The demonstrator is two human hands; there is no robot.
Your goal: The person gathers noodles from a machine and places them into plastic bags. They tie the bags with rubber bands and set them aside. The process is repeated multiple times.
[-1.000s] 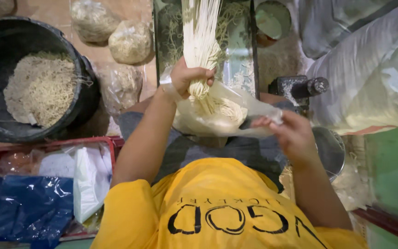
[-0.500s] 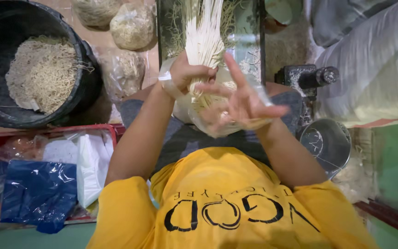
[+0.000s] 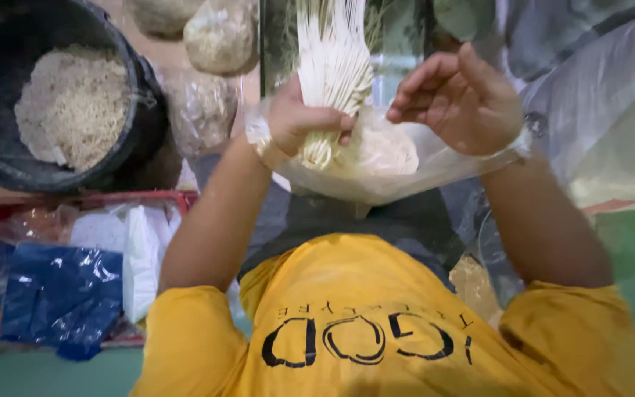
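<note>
- Left hand: fingers closed around a bundle of thin pale sticks, gripping it near its lower end. The sticks fan upward and away from the fingers; their short ends reach down into the clear plastic bag.
- Right hand: fingers loosely curled and spread, not closed on anything. The palm hovers just above the bag's open mouth, just beside the stick bundle. The bag's rim lies against the right wrist; cannot tell whether it is looped round it.
- Clear plastic bag: hangs between and below both sets of fingers, above the lap. A pale mass sits inside it, directly under the left fingers, touching the stick ends.
- Black bucket: well to the left of the left fingers, holding a heap of fine pale strands.
- Filled clear bags: beyond the left fingers, between the bucket and the stick bundle.
- Red tray: below and left of the left fingers, near the elbow, holding blue plastic packets and white packets.
- Large clear sheeting: right of the right fingers.
- Yellow shirt fills the lower frame.
</note>
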